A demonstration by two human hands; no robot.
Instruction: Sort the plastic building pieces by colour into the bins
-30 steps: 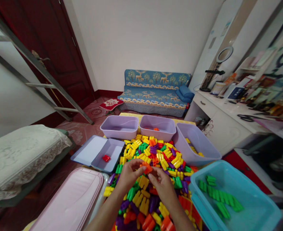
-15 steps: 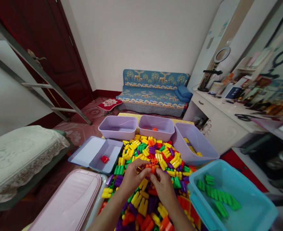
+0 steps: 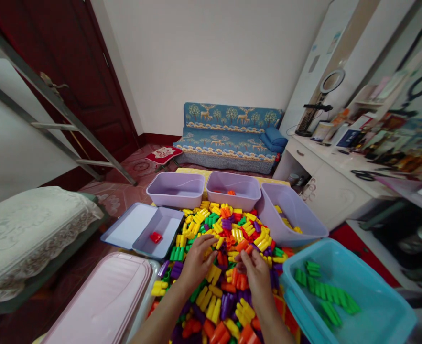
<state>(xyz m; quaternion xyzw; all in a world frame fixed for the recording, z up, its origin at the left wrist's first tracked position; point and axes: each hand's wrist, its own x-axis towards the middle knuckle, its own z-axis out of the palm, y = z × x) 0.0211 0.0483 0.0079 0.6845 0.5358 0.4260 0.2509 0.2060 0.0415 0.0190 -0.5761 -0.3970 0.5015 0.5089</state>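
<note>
A heap of plastic building blocks (image 3: 211, 296) in yellow, green, purple, red and orange covers the middle of the table. My left hand (image 3: 196, 260) is over the heap's left part, fingers apart and holding nothing. My right hand (image 3: 255, 272) pinches an orange block (image 3: 242, 245) between thumb and fingers, just above the heap. Other orange blocks (image 3: 239, 278) lie below that hand. The fingertips partly cover the held block.
Lilac bins (image 3: 175, 203) stand along the far side; the right-hand lilac bin (image 3: 304, 234) has yellow blocks. A teal bin (image 3: 383, 291) at right contains green blocks. At left are a shallow box (image 3: 144, 247) with a red piece and a pink lid (image 3: 99, 296).
My hands have moved apart from where they met over the orange pieces. The left hand has opened; the right has shifted right with an orange block.
</note>
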